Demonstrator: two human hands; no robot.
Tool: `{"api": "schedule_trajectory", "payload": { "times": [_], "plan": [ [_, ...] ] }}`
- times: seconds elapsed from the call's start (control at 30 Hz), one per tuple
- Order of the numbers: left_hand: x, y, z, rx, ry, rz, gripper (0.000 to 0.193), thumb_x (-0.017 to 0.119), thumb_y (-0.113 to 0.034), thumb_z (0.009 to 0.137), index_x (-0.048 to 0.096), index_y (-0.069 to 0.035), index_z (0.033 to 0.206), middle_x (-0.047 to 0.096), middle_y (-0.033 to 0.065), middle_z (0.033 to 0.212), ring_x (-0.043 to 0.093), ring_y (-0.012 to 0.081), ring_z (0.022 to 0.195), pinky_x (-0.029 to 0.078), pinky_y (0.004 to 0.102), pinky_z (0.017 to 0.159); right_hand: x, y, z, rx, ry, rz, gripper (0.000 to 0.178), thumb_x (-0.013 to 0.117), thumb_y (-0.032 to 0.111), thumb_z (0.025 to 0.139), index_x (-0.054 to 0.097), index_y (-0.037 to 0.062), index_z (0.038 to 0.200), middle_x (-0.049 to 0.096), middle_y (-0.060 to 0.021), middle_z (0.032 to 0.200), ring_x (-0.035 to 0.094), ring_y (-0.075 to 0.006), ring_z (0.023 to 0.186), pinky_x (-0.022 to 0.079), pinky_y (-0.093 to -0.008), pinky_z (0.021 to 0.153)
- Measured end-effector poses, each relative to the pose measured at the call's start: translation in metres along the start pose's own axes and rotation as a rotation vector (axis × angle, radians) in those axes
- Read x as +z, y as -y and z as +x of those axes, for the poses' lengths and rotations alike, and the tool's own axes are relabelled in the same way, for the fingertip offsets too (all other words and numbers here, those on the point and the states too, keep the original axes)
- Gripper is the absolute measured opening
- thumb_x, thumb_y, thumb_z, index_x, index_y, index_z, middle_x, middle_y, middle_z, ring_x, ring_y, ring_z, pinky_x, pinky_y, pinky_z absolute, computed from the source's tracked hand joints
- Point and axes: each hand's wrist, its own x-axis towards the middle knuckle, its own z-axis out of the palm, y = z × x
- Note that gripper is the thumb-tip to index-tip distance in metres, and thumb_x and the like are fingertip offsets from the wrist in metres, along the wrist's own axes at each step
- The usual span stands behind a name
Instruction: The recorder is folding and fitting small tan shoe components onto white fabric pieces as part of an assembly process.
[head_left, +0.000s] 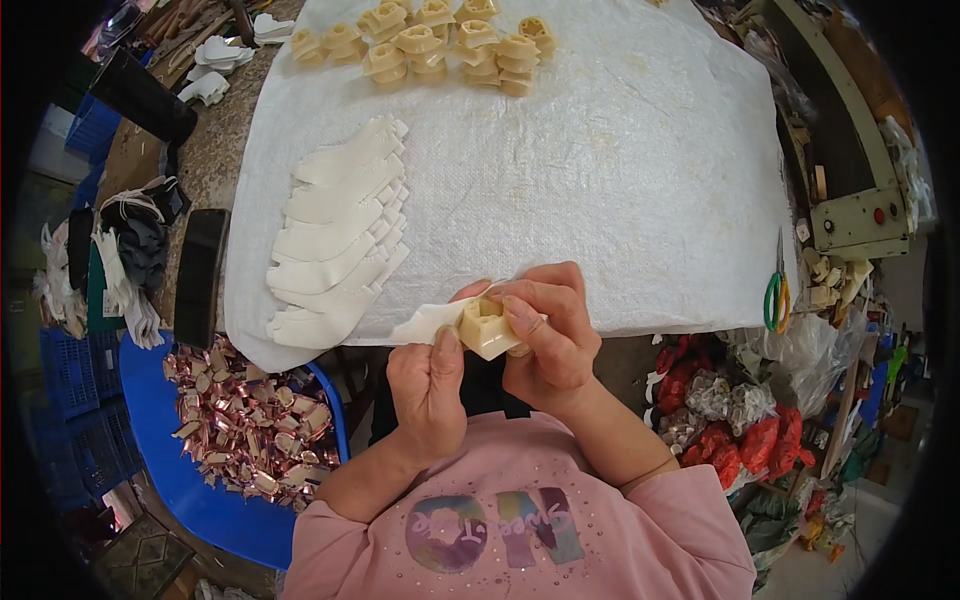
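Observation:
At the table's near edge I hold a cream, hollow block [488, 338] that looks like a shoe heel, its open side facing up. A thin white cover piece [424, 319] lies against it and sticks out to the left. My right hand [552, 330] is closed around the block's right side, fingers at its rim. My left hand [430, 385] is closed, its thumb pressing at the block's left side where the white piece meets it. Farther left, similar white pieces [335, 235] lie overlapped in a fanned row. Several stacked cream blocks [430, 45] stand at the far side.
A white woven sheet [600, 190] covers the table. A blue basin [225, 515] of coppery-pink pieces [255, 425] stands at lower left. A dark, flat phone-like object [202, 278] lies on the left. Scissors [777, 300] with green and orange handles lie at the right edge, near red bags [765, 443].

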Motion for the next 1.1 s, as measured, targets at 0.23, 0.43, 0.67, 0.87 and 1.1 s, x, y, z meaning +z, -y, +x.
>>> {"api": "schedule_trajectory", "payload": {
  "times": [0.23, 0.43, 0.67, 0.87, 1.1],
  "plan": [
    [-0.008, -0.006, 0.007, -0.019, -0.046, 0.128, 0.034, 0.04, -0.018, 0.097, 0.055, 0.007, 0.115, 0.065, 0.0104, 0.091, 0.058, 0.0096, 0.072, 0.045, 0.022, 0.066, -0.012, -0.01, 0.002, -0.065, 0.07, -0.186, 0.04, 0.063, 0.001, 0.057, 0.06, 0.0097, 0.096, 0.061, -0.0045, 0.09, 0.046, -0.0222, 0.074, 0.029, -0.038, 0.07],
    [-0.015, -0.007, 0.01, 0.039, -0.13, 0.366, 0.021, 0.049, -0.009, 0.093, 0.063, 0.006, 0.097, 0.063, 0.009, 0.079, 0.053, 0.0081, 0.064, 0.042, 0.0222, 0.058, -0.019, 0.013, 0.022, 0.016, 0.357, -0.408, 0.029, 0.064, 0.004, 0.056, 0.059, 0.0128, 0.084, 0.053, 0.0001, 0.081, 0.047, -0.0197, 0.076, 0.024, -0.0432, 0.073],
    [-0.009, -0.003, 0.009, 0.137, -0.03, 0.592, 0.016, 0.053, -0.004, 0.089, 0.061, 0.007, 0.098, 0.061, 0.0145, 0.078, 0.058, 0.0205, 0.064, 0.045, 0.029, 0.058, -0.022, 0.013, 0.019, 0.127, 0.55, -0.438, 0.022, 0.063, 0.003, 0.056, 0.054, 0.0121, 0.074, 0.043, -0.0019, 0.075, 0.045, -0.0207, 0.076, 0.023, -0.0423, 0.072],
    [-0.006, 0.0, 0.009, 0.313, -0.033, 0.708, 0.017, 0.055, 0.0, 0.086, 0.061, 0.005, 0.101, 0.061, 0.015, 0.085, 0.059, 0.0222, 0.071, 0.046, 0.0316, 0.06, -0.017, 0.001, 0.009, 0.137, 0.469, -0.356, 0.023, 0.063, 0.002, 0.056, 0.056, 0.0109, 0.076, 0.044, -0.0027, 0.075, 0.045, -0.0207, 0.077, 0.023, -0.0422, 0.073],
    [-0.024, 0.017, 0.016, 0.194, 0.038, 0.334, 0.02, 0.062, -0.003, 0.083, 0.064, -0.001, 0.104, 0.06, 0.0071, 0.081, 0.053, 0.0149, 0.07, 0.043, 0.0266, 0.061, -0.021, -0.004, 0.004, 0.205, 0.365, -0.115, 0.024, 0.063, -0.002, 0.062, 0.058, 0.0091, 0.082, 0.048, -0.0038, 0.077, 0.045, -0.0208, 0.076, 0.024, -0.0392, 0.074]
  ]
}}
